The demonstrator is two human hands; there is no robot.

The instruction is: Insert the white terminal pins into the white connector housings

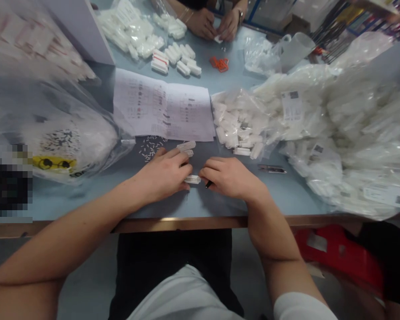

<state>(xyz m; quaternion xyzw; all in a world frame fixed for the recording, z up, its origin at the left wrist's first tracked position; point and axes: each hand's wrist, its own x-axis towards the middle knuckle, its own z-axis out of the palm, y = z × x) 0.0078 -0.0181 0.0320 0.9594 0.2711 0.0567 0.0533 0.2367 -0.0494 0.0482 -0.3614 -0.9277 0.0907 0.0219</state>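
Note:
A white connector housing point(192, 179) with a row of small holes lies low over the table, gripped at its left end by the closed fingers of my left hand point(166, 173). My right hand point(226, 177) is closed around a slim black stick-like tool point(208, 184), most of it hidden by the fingers; its fingertips are at the housing's right end. Two similar white housings point(186, 146) lie just beyond my left fingers. Beside that hand, tiny white pins point(149, 149) are scattered on the table.
A printed sheet point(163, 106) lies ahead. Bags of white parts point(240, 120) crowd the right, near thread snips point(272, 169). Another clear bag point(66, 142) stands left. Across the table, a co-worker's hands point(216, 26) work near orange pieces point(220, 64) and white housings point(179, 58).

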